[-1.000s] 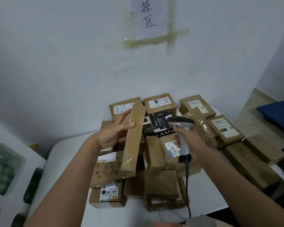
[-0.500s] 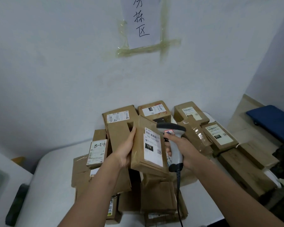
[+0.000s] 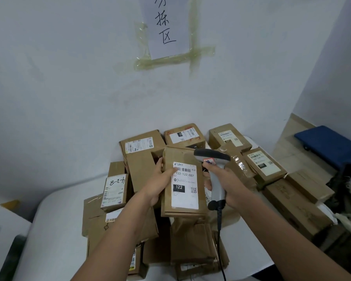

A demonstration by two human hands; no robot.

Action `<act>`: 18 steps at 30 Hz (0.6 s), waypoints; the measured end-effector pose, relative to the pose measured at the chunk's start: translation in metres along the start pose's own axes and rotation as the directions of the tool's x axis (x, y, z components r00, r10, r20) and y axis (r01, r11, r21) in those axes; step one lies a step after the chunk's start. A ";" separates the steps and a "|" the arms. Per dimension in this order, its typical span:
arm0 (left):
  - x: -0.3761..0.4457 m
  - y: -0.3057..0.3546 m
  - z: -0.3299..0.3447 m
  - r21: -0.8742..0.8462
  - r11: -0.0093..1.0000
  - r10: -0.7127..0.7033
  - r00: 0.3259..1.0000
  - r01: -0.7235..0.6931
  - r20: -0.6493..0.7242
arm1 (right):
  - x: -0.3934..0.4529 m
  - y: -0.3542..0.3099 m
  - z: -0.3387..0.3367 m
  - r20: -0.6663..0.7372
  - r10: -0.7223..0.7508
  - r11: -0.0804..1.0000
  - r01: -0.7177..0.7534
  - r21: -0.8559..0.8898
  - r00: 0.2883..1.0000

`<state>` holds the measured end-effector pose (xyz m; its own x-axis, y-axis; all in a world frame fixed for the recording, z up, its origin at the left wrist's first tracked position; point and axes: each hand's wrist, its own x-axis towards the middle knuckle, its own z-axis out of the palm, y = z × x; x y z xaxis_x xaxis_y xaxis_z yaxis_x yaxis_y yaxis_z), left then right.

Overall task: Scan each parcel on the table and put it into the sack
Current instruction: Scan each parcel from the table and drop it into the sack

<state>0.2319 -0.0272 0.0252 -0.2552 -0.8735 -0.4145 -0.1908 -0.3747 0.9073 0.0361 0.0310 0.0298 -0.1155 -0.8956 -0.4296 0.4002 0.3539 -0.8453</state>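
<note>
Even, diffuse indoor light, moderately bright, slight cool blue cast on the wall (image 3: pixel 69 88). Shadows soft, mostly under the parcel pile (image 3: pixel 170 236). Small glare spots on clear tape (image 3: pixel 240 164). Wide-angle bending at the edges; corners darker, smeared. Centre label (image 3: pixel 184 185) readable, far labels soft.

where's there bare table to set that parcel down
Bare white table lies left of the parcel pile, out to its rounded edge, and a smaller patch right of the scanner cable. The middle and back by the wall are crowded with boxes.
</note>
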 end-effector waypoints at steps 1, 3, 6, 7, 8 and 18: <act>-0.001 0.000 0.000 -0.014 1.000 0.002 1.000 -0.002 0.005 | -0.001 0.000 -0.001 -0.004 -0.001 1.000 0.001 0.007 1.000; -0.004 0.000 0.002 -0.031 0.999 0.004 1.000 -0.004 0.014 | -0.004 0.000 -0.003 -0.013 0.003 1.000 -0.003 0.023 1.000; -0.005 -0.001 0.002 -0.060 0.998 0.006 1.000 -0.006 0.006 | -0.010 -0.003 -0.005 -0.028 0.015 1.000 -0.015 0.011 1.000; -0.004 -0.001 0.001 -0.072 0.997 0.012 1.000 -0.012 0.000 | -0.011 -0.004 -0.005 -0.049 0.015 1.000 -0.015 -0.004 0.999; -0.004 -0.002 0.000 -0.083 0.996 0.021 1.000 -0.021 -0.003 | -0.013 -0.007 -0.006 -0.074 0.009 1.000 -0.010 -0.023 0.997; -0.007 0.000 0.005 -0.176 0.978 0.101 0.994 -0.109 -0.050 | -0.035 -0.035 -0.028 0.051 0.037 0.989 -0.029 -0.144 0.998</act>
<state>0.2294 -0.0190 0.0275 -0.2252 -0.9216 -0.3162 0.0084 -0.3263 0.9452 0.0008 0.0573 0.0655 -0.0543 -0.8945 -0.4438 0.2679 0.4151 -0.8695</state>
